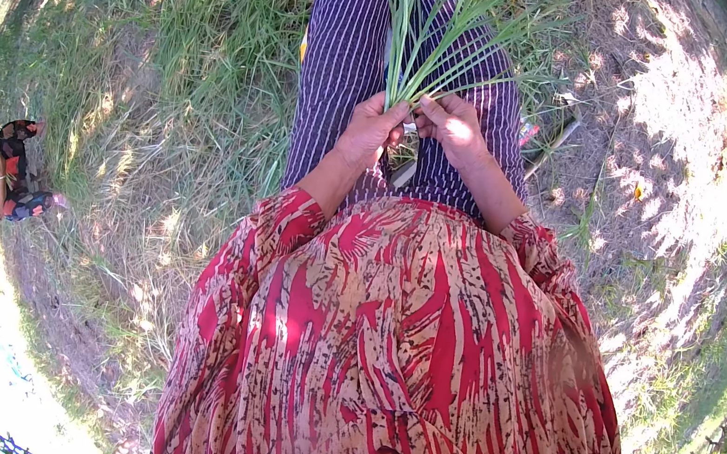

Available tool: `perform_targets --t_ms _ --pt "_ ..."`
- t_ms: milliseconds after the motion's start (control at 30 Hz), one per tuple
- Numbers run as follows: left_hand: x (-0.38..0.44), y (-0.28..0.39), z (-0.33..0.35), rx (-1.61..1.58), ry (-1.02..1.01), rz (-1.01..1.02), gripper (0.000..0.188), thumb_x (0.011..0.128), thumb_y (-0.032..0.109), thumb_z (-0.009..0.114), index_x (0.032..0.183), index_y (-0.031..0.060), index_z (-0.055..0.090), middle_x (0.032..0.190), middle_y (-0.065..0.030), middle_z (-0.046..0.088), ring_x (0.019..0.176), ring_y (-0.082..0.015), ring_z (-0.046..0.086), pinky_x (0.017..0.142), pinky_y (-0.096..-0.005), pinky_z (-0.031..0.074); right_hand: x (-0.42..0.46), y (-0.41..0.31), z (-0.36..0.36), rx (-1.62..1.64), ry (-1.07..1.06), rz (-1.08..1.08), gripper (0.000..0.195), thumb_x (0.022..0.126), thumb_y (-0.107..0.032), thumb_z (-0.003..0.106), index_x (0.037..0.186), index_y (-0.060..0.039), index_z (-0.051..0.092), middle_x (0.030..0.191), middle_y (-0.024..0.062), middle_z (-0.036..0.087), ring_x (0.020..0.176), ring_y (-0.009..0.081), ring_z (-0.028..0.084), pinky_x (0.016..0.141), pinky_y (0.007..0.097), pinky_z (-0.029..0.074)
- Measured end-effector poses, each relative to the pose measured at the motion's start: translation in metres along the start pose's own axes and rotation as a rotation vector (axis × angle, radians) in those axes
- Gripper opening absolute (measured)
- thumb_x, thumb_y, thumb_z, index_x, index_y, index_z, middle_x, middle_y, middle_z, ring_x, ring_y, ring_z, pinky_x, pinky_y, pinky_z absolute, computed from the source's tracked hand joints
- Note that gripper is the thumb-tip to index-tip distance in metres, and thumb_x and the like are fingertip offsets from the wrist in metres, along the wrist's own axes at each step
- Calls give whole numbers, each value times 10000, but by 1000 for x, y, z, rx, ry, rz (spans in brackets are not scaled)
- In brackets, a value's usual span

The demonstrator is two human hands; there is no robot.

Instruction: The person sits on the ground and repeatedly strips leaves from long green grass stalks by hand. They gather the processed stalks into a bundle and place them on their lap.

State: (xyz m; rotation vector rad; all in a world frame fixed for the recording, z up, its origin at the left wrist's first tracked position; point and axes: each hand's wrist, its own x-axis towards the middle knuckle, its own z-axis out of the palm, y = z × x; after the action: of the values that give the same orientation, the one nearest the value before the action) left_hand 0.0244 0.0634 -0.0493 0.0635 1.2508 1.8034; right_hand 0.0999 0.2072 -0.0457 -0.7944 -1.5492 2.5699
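Observation:
A spread bunch of long green grass-like leaves (426, 46) fans out away from me above my striped trousers. My left hand (368, 127) grips the base of the bunch between thumb and fingers. Beside it, my right hand (454, 126) pinches the lower ends of some blades on the right side. The two hands are close together over my lap, and the undersides of their fingers are partly hidden.
Long green grass (224, 30) and dry cut grass cover the ground to the left. A person (5, 173) sits at the far left. A stick-like object (553, 146) lies beside my right knee. Sunlit bare soil (676, 119) stretches to the right.

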Motion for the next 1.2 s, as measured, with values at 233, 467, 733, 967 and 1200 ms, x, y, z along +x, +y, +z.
perform_targets --t_ms 233,467,733,967,1200 --pt "-1 2 5 -7 37 33 70 908 137 538 903 75 569 716 16 545 474 -30 422 417 -182 343 -16 -6 15 -324 147 -221 159 853 -120 578 897 32 592 692 39 592 570 77 549 501 206 446" --pt "0 -2 7 -23 36 38 49 893 105 550 887 68 582 664 24 506 446 -31 401 383 -176 314 -8 -28 22 -297 269 -283 299 878 -118 544 1121 56 552 679 28 567 523 72 521 462 199 425" --pt "0 0 6 -1 0 33 65 888 102 555 926 57 583 685 14 506 455 -32 395 383 -179 310 9 -33 19 34 293 -84 146 856 -121 582 907 16 575 697 65 601 498 105 554 410 215 433" --pt "-3 4 8 22 0 2 60 905 109 529 950 81 556 677 27 484 457 -34 355 407 -182 287 6 -34 23 63 317 -78 175 862 -136 578 925 27 570 698 66 602 506 111 563 428 222 442" --pt "-2 0 8 -28 33 13 52 894 110 541 860 73 554 644 24 483 428 -29 371 371 -181 290 9 -27 23 0 337 -147 160 858 -127 573 890 29 572 690 58 602 491 103 552 443 213 440"
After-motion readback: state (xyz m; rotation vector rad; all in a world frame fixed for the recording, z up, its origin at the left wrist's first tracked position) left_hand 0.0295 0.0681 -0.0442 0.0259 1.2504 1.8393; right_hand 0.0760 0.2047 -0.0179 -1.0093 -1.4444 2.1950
